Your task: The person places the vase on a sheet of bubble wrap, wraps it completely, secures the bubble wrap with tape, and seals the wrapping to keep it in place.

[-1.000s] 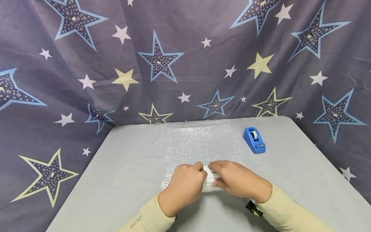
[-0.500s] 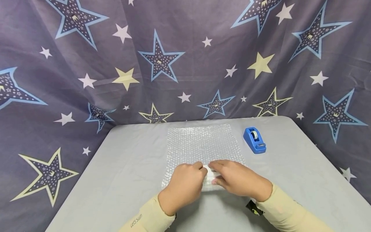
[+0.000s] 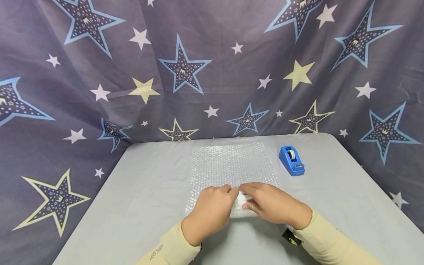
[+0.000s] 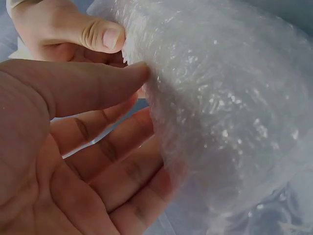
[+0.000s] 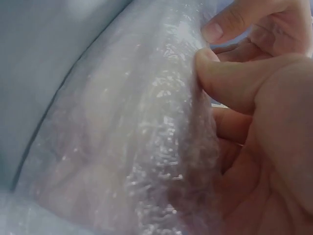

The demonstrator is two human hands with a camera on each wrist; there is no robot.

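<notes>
Your left hand (image 3: 211, 209) and right hand (image 3: 274, 203) each pinch the near end of the bubble wrap (image 3: 230, 165); a blue tape dispenser (image 3: 290, 163) sits apart, farther right.

Bubble wrap (image 3: 232, 165), partly covered
The left hand (image 3: 211, 207) and right hand (image 3: 273, 203) hide both sides of the wrap's near end; anything inside is too blurred to tell. On the wrap's near side, the counter (image 3: 142, 195), left sleeve (image 3: 170, 246) and right sleeve (image 3: 331, 241) run off the head view's bottom edge, and a dark item (image 3: 291, 237) is partly hidden, too small to identify.
</notes>
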